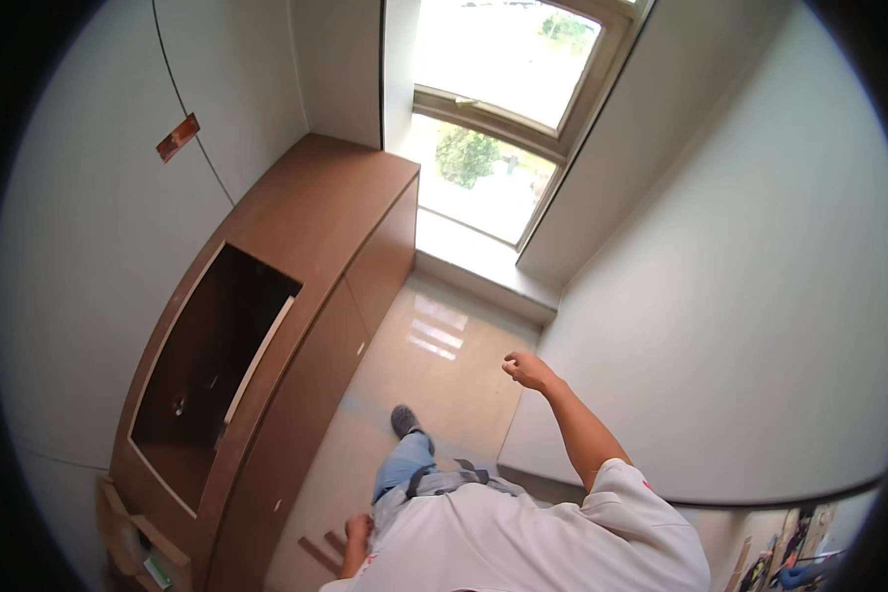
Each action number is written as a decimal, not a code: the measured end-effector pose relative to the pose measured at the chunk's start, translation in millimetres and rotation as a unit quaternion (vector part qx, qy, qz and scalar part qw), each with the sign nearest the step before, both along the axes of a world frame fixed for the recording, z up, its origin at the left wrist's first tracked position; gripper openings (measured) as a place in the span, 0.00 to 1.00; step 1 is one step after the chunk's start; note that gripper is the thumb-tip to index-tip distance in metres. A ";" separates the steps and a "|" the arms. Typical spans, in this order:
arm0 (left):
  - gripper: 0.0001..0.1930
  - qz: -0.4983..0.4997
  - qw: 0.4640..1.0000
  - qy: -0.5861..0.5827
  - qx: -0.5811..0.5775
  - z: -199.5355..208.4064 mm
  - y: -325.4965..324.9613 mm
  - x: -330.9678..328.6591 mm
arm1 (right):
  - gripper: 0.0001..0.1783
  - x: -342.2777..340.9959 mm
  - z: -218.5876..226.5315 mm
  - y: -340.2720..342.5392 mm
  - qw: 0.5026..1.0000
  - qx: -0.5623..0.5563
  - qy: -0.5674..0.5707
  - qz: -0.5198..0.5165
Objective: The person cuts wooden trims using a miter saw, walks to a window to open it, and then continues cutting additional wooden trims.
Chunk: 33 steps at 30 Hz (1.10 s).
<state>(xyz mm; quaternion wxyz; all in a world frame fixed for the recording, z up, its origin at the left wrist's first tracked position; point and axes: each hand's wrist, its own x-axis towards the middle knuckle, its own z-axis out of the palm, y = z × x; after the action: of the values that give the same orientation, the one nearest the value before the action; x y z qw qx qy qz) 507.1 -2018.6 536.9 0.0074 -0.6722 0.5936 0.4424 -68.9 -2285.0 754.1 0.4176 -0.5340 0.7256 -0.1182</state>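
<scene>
My right hand (pixel 528 370) is raised out to the right, fingers curled closed, with nothing visible in it, near the white wall (pixel 740 296). My left hand (pixel 358 531) hangs low by my hip, mostly hidden by my white shirt, above some small wooden strips (pixel 321 551) on the floor. Whether it holds anything cannot be made out. A brown wooden cabinet (pixel 306 237) with a rectangular opening (pixel 212 365) in its top stands to my left. My grey shoe (pixel 405 420) rests on the glossy tiled floor (pixel 434 355).
A window (pixel 493 118) with a low sill lies ahead. A small reddish-brown strip (pixel 178 137) is stuck on the left wall. Tools and clutter (pixel 784 562) show at the lower right. A wooden shelf piece (pixel 133 538) sits at the cabinet's near end.
</scene>
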 end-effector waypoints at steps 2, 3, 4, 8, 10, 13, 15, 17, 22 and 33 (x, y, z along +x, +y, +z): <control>0.07 0.195 0.972 0.109 0.068 15.4 -102.7 -46.4 | 0.25 -32.0 13.0 -55.8 0.985 -0.036 0.147 0.081; 0.07 0.370 0.897 0.196 0.140 30.4 -154.8 -66.8 | 0.25 -57.0 18.9 -82.0 0.984 -0.048 0.161 0.064; 0.07 0.360 0.897 0.228 0.114 46.9 -198.6 -77.9 | 0.24 -64.9 27.8 -109.6 0.982 -0.076 0.165 0.050; 0.11 0.279 0.918 0.280 0.026 89.3 -343.5 -88.0 | 0.23 -90.6 61.5 -228.3 0.990 -0.104 0.091 -0.001; 0.12 0.283 0.916 0.279 -0.055 103.9 -398.3 -95.1 | 0.23 -112.7 69.5 -296.5 0.992 -0.093 0.078 -0.018; 0.11 0.293 0.936 0.167 -0.104 90.2 -436.9 -77.9 | 0.23 -143.8 73.9 -415.6 0.981 -0.120 0.153 0.009; 0.11 0.279 0.951 0.039 -0.131 74.1 -435.5 -65.4 | 0.23 -154.4 83.8 -508.7 0.969 -0.159 0.190 0.021; 0.12 0.313 0.946 -0.010 -0.089 69.1 -429.2 -98.8 | 0.21 -189.9 84.2 -591.9 0.948 -0.215 0.235 0.022; 0.11 -0.013 0.986 -0.163 0.018 57.9 -391.3 -161.9 | 0.16 -190.3 103.3 -793.1 0.880 -0.330 0.340 0.031; 0.09 0.382 0.899 0.131 0.170 112.2 -495.6 -301.4 | 0.13 -193.1 83.5 -952.2 0.824 -0.134 0.436 0.337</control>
<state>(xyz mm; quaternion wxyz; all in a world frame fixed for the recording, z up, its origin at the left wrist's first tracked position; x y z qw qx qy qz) 205.7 -2514.3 649.1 -0.1255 -0.7718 0.2029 0.5894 -261.9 -3237.1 837.7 -0.0038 -0.7918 0.5839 0.1794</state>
